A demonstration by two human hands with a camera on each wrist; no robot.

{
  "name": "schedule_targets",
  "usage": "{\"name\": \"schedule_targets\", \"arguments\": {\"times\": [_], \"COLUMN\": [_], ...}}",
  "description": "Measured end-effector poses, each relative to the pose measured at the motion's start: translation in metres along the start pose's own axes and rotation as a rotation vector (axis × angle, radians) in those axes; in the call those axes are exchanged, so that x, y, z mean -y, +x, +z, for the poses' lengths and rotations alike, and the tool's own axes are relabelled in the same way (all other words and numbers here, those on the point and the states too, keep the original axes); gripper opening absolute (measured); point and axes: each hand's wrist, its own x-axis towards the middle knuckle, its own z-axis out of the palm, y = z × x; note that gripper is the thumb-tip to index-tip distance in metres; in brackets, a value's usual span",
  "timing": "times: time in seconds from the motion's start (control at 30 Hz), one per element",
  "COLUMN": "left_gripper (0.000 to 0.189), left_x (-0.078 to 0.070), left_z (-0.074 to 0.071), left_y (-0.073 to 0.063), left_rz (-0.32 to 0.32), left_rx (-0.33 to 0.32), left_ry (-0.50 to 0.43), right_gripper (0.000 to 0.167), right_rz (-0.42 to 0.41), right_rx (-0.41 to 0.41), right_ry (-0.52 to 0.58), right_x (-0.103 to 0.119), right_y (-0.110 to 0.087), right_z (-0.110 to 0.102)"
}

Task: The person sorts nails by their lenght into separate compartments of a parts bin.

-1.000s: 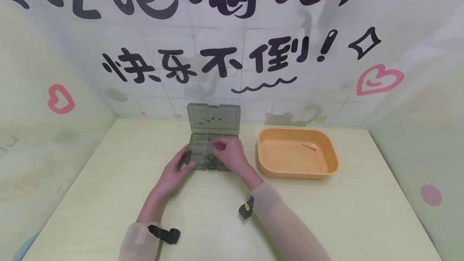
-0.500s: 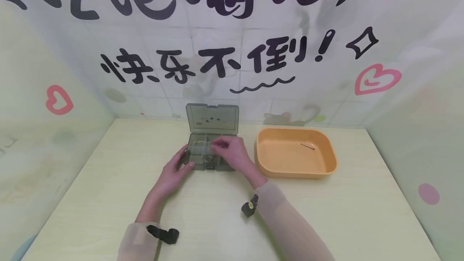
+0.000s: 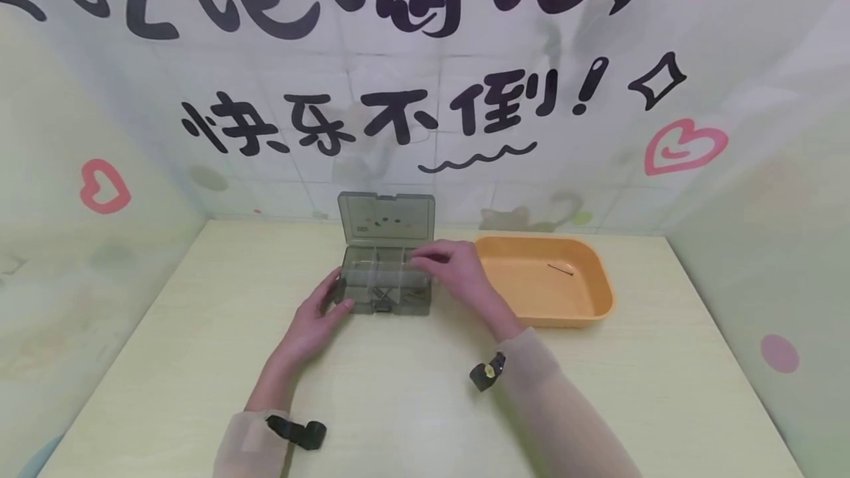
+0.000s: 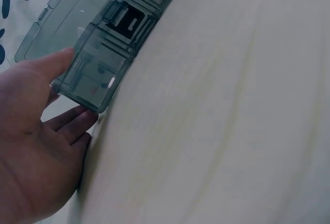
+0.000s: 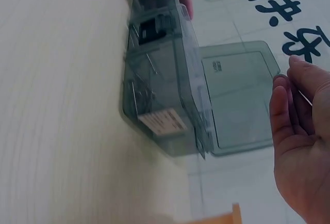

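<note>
My left hand (image 3: 317, 319) grips the left end of a smoky translucent compartment box (image 3: 415, 309). In the left wrist view, the thumb lies on the box's (image 4: 95, 82) edge and the other fingers are against its end wall. The lid (image 3: 388, 218) stands raised at the back. Small dark, thin pieces (image 3: 382, 293) lie in the front middle and front right compartments; their kind is too small to tell. Above the box's right side is my right hand (image 3: 458, 271), its fingers loosely bent. The right wrist view shows the right hand's (image 5: 304, 126) thumb and index tips close, with nothing visible between them.
An orange tray (image 3: 531, 301) stands to the right of the box, partly behind the right hand. One thin dark pin-like piece (image 3: 561, 269) lies in it. A printed wall (image 3: 265, 190) rises behind the pale wooden table (image 3: 398, 389).
My right hand has moved right, from over the middle of the box to its right edge, uncovering the front right compartment. The left hand keeps its grip and the box stays in place.
</note>
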Motion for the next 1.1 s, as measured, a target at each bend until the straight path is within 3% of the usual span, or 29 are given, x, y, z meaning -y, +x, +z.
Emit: {"name": "schedule_targets", "arguments": {"times": [0.33,0.6,0.7,0.87,1.1], "left_gripper": [0.073,0.073,0.072,0.073,0.075], "left_x": [0.000,-0.001,-0.001,0.000,0.001], "left_z": [-0.002,0.000,0.000,0.000,0.000], "left_y": [0.000,0.000,0.000,0.001,0.000], "left_rz": [0.003,0.023,0.026,0.023,0.030], "left_rx": [-0.001,-0.003,-0.005,0.001,0.011], "left_ry": [0.021,0.002,0.001,-0.005,-0.013], "right_gripper": [0.016,0.020,0.025,0.029,0.023], "right_rz": [0.020,0.090,0.130,0.127,0.105], "right_rx": [-0.069,-0.112,-0.126,-0.162,-0.235], "right_ry": [-0.072,-0.119,-0.178,-0.250,-0.453], "right_x": [-0.018,-0.040,-0.051,-0.068,-0.079], "right_y": [-0.014,-0.027,-0.036,-0.050,-0.062], "right_z": [-0.046,-0.092,-0.112,-0.140,-0.160]}}
